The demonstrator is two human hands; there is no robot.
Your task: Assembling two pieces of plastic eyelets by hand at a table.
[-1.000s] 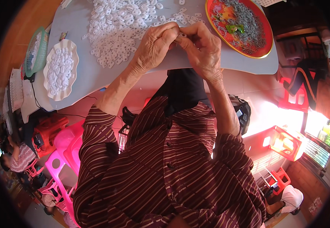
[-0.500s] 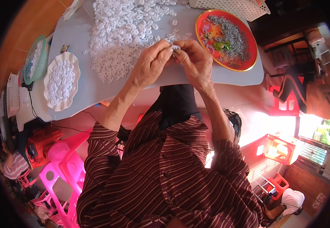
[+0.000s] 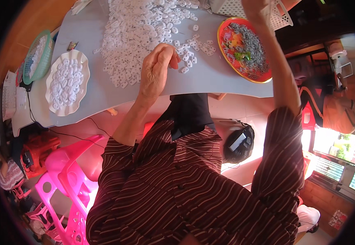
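Observation:
My left hand (image 3: 157, 69) hovers at the near side of a big pile of small white oval plastic pieces (image 3: 132, 36). Its fingers are curled in, and whatever they may hold is hidden. My right hand (image 3: 257, 6) is up at the top edge beside a white perforated basket (image 3: 230, 7); it is partly cut off and smeared, so its fingers do not show. Below that arm lies a red, flower-patterned round tray (image 3: 225, 51) heaped with small grey metal pieces (image 3: 249, 41). Several loose white pieces (image 3: 187, 57) lie right of my left hand.
A white scalloped dish (image 3: 85, 77) of white oval pieces stands on the table's left, beside a green basket (image 3: 44, 61). A pink plastic chair (image 3: 69, 167) is at lower left, a black bag (image 3: 239, 143) below the table. Other people sit farther off at both sides.
My hands were together over the table with a small white piece between the fingertips. Now my right hand has swung up and right to the white basket, while my left stays near the pile.

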